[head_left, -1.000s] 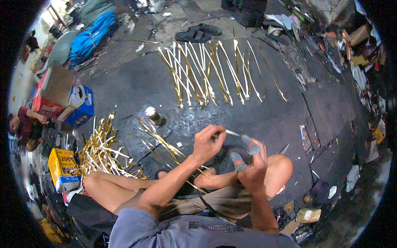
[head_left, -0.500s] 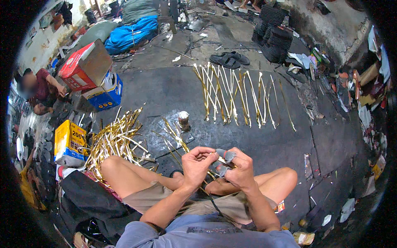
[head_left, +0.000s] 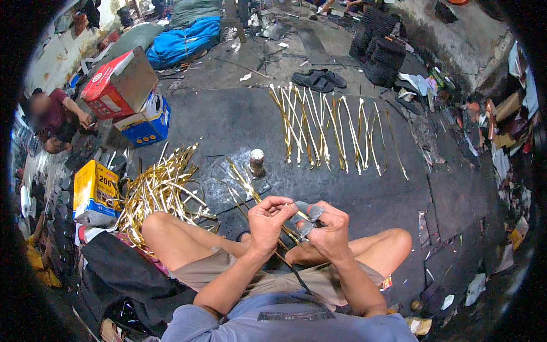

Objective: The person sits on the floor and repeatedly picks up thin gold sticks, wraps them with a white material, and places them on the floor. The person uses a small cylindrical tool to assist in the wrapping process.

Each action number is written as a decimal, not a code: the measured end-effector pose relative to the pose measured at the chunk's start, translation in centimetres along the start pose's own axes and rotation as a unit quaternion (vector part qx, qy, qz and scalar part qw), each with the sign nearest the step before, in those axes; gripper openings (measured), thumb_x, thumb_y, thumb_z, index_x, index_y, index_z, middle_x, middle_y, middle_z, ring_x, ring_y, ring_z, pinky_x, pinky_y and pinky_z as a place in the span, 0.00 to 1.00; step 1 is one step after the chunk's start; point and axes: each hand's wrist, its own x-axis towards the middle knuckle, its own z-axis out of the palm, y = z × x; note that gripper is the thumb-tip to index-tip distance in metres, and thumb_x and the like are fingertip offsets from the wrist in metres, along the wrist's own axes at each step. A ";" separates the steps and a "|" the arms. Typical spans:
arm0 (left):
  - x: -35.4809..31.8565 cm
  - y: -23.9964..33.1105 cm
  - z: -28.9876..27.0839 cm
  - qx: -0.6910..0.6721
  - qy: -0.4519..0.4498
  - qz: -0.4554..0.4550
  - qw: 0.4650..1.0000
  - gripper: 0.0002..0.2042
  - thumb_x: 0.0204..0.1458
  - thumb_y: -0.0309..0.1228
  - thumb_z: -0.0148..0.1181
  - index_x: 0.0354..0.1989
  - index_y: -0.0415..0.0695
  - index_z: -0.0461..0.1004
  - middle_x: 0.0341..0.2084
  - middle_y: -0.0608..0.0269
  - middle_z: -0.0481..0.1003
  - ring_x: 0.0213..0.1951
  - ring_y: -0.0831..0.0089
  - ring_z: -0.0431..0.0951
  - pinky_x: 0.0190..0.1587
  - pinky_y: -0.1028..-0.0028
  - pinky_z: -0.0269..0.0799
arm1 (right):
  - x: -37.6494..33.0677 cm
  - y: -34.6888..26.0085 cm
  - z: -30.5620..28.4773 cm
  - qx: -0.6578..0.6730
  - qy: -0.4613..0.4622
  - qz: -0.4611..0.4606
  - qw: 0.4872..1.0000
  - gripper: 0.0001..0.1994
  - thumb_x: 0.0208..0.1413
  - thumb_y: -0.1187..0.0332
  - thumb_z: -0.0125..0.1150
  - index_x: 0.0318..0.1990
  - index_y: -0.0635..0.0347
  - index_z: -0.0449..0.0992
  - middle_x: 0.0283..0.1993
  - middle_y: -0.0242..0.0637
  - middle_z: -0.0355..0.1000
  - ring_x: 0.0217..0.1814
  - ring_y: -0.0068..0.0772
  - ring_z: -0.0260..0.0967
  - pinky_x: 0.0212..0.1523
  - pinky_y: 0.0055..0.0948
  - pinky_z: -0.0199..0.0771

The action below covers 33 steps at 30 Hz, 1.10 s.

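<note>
In front of my lap both hands are closed on a narrow gold-and-white strip (head_left: 303, 216). My left hand (head_left: 269, 224) pinches one end between thumb and fingertips. My right hand (head_left: 332, 232) grips it with thumb and forefinger, both wrapped in grey finger covers (head_left: 315, 212). Between my legs lies a small bundle of similar strips (head_left: 245, 181), partly hidden by my left hand. A small can with a whitish top (head_left: 257, 162) stands just beyond. To the left, a heap of loose gold and white strips (head_left: 161, 196) rests by my knee.
Ahead on the dark mat (head_left: 228, 125), a row of strips (head_left: 330, 131) is laid out, with black sandals (head_left: 319, 80) behind. Cartons (head_left: 118, 85) and a yellow box (head_left: 95, 191) stand left. A person (head_left: 60, 117) sits far left. Scraps (head_left: 501, 159) line the right wall.
The view has shifted slightly. My hands stay close together on the strip, with only small finger movements, and the strip now shows more clearly between the grey finger covers.
</note>
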 end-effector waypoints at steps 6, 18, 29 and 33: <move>-0.3 -0.2 0.5 -0.123 0.018 -0.067 0.990 0.07 0.55 0.21 0.66 0.41 0.36 0.81 0.33 0.63 0.80 0.37 0.77 0.79 0.42 0.76 0.77 | 1.0 -0.4 0.1 -0.018 0.034 -0.059 0.998 0.09 0.42 0.74 0.70 0.33 0.64 0.81 0.26 0.40 0.71 0.25 0.39 0.71 0.25 0.35 0.70; 5.1 3.5 -3.2 -0.063 -0.002 -0.012 0.998 0.03 0.54 0.24 0.66 0.35 0.38 0.81 0.29 0.64 0.79 0.31 0.77 0.77 0.38 0.75 0.73 | -0.8 -0.1 -1.0 -0.040 -0.006 -0.121 0.992 0.09 0.36 0.73 0.72 0.26 0.62 0.77 0.26 0.37 0.72 0.22 0.36 0.71 0.19 0.34 0.70; 19.4 3.9 -18.1 0.077 0.191 -0.069 0.976 0.09 0.55 0.30 0.67 0.39 0.40 0.76 0.29 0.65 0.74 0.27 0.75 0.72 0.29 0.78 0.69 | -9.7 3.4 -3.4 0.022 -0.079 0.088 0.993 0.08 0.43 0.71 0.72 0.32 0.62 0.81 0.27 0.42 0.74 0.27 0.42 0.74 0.28 0.35 0.72; 23.0 0.3 -20.8 0.059 0.273 -0.059 0.959 0.06 0.51 0.24 0.68 0.27 0.37 0.76 0.21 0.60 0.75 0.20 0.74 0.74 0.20 0.77 0.67 | -11.6 3.7 -3.8 0.063 -0.093 0.186 0.976 0.05 0.45 0.72 0.68 0.30 0.60 0.80 0.23 0.39 0.72 0.25 0.42 0.73 0.27 0.36 0.70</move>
